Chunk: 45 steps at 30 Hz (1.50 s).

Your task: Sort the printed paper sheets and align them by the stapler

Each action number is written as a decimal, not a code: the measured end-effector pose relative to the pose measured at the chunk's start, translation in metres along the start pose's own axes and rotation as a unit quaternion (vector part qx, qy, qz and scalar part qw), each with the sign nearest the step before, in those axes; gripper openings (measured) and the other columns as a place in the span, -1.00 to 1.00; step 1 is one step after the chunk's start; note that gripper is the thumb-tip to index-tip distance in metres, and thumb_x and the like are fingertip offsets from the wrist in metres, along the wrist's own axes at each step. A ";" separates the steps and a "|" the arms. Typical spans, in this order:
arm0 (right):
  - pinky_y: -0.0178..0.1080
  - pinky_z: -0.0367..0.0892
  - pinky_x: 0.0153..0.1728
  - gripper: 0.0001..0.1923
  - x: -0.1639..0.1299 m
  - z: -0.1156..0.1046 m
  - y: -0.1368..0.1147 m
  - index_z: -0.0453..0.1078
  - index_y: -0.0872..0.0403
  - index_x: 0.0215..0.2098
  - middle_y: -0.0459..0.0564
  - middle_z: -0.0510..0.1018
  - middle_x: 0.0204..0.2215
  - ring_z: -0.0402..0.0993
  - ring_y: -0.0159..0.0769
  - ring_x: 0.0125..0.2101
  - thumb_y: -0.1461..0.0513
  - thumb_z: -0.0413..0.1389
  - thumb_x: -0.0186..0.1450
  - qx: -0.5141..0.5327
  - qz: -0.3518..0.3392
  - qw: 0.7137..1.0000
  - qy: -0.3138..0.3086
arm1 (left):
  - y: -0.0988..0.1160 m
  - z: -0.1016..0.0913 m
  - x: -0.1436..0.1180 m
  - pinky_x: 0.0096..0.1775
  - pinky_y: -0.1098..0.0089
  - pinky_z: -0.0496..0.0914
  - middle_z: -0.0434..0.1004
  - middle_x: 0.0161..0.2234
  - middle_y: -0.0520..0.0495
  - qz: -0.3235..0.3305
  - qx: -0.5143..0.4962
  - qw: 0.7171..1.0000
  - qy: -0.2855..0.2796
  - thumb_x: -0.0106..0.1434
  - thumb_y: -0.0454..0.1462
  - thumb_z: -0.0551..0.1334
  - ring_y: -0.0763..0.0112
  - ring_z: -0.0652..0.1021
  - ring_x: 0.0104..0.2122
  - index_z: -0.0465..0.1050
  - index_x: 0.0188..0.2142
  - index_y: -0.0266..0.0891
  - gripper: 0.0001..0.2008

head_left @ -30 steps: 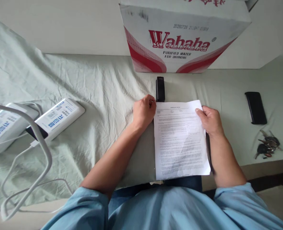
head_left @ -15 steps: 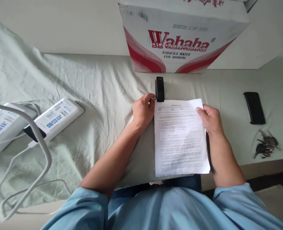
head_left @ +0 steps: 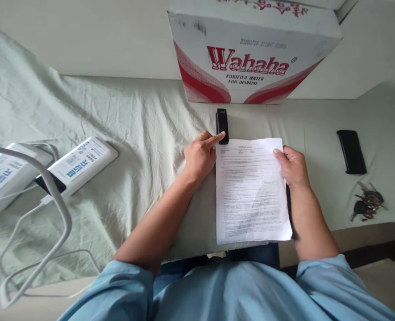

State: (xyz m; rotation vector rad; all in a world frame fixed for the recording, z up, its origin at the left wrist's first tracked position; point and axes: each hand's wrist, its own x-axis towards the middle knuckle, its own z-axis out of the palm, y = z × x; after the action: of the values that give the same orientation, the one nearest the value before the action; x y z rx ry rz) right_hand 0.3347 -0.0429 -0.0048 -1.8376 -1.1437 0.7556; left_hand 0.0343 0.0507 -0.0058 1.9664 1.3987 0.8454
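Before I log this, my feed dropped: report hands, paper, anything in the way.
Left hand: finger on black stapler. Right hand: gripping paper at upper right edge. Paper: top edge by stapler's near end. Phone, keys: off right, not obstructing.

The right hand (head_left: 293, 166) grips the printed sheet (head_left: 252, 191) at its upper right corner. The left hand (head_left: 200, 156), beside the sheet's upper left corner, rests one finger on the black stapler (head_left: 222, 121). Beyond the sheet stands the Wahaha carton (head_left: 251, 67); power banks (head_left: 85, 161) lie left of it, smartphone (head_left: 351, 152) and keys (head_left: 367, 201) right.

Pale wall (head_left: 100, 40) behind green cloth-covered table (head_left: 143, 133).
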 end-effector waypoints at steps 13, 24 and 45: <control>-0.11 0.56 -0.23 -0.54 -0.012 0.006 -0.017 0.65 0.00 -0.21 -0.01 0.71 -0.36 0.65 -0.13 -0.32 -0.20 0.38 0.26 0.153 -0.016 0.987 -0.053 | -0.005 -0.010 0.006 -0.48 0.40 0.28 0.58 -0.44 -0.04 -0.105 -0.327 0.939 0.011 0.45 0.11 0.24 0.50 0.36 -0.58 0.58 -0.26 -0.20 -0.56; -0.10 0.55 -0.15 -0.54 -0.005 0.016 -0.008 0.61 -0.02 -0.18 -0.02 0.71 -0.32 0.65 -0.12 -0.25 -0.19 0.39 0.25 0.173 -0.034 0.982 0.074 | -0.001 -0.025 0.004 -0.54 0.39 0.05 0.26 -0.61 0.08 -0.065 -0.318 0.934 -0.152 0.25 0.09 0.45 0.52 0.21 -0.58 0.43 -0.52 -0.19 -0.52; -0.23 0.16 -0.42 -0.47 0.000 -0.001 0.000 0.37 0.00 -0.42 -0.17 0.28 -0.56 0.21 -0.34 -0.48 -0.23 0.32 0.29 0.043 -0.073 0.989 0.119 | 0.000 -0.016 0.008 -0.52 0.45 0.39 0.45 -0.54 0.07 -0.138 -0.418 0.894 -0.090 0.05 0.14 0.59 0.53 0.42 -0.57 0.52 -0.37 -0.21 -0.48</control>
State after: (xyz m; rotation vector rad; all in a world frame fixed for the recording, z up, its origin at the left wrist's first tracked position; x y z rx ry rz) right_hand 0.3352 -0.0434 -0.0040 -1.6988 -1.0603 0.4806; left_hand 0.0238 0.0600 0.0056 1.1197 0.9321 0.8974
